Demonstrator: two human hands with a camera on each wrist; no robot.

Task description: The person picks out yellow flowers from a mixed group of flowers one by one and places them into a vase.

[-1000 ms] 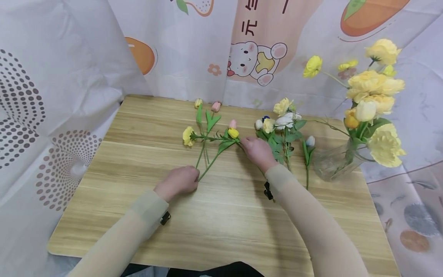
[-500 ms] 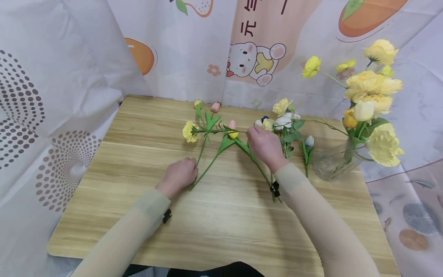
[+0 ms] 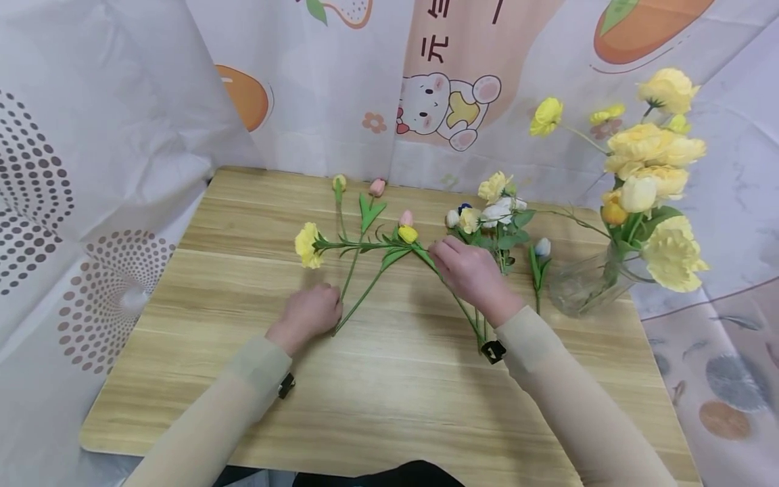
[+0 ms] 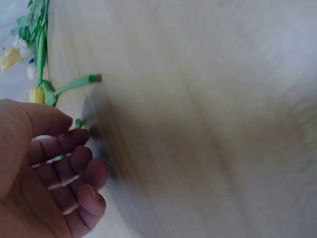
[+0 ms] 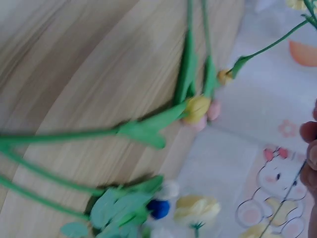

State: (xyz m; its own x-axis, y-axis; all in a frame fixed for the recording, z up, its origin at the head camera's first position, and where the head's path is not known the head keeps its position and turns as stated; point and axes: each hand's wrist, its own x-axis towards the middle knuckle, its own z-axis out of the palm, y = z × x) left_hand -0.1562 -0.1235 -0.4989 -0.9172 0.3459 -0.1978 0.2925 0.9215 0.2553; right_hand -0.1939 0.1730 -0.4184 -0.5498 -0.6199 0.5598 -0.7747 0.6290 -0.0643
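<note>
In the head view my right hand (image 3: 468, 267) holds the thin stem of a yellow carnation-like flower (image 3: 308, 245), which lies left across several tulips. At the edge of the right wrist view, its fingers (image 5: 311, 148) pinch that stem. Low among the tulip stems, my left hand (image 3: 309, 311) is at the lower end of the stem of the back pink tulip (image 3: 377, 188). Curled left fingers (image 4: 74, 144) show in the left wrist view, with bits of green stem beside the thumb tip and between fingers. A yellow tulip (image 3: 408, 234) lies where stems cross.
On the right of the wooden table (image 3: 389, 406) a glass vase (image 3: 584, 287) leans, full of yellow flowers (image 3: 645, 145). White and cream flowers (image 3: 499, 211) lie beyond my right hand. A single white tulip (image 3: 542, 247) lies beside the vase. A printed curtain (image 3: 328, 88) hangs behind.
The carnation-like flower has shifted left and slightly down; the back yellow tulip has swung left. My right hand has moved right and a little nearer; the left has moved slightly left.
</note>
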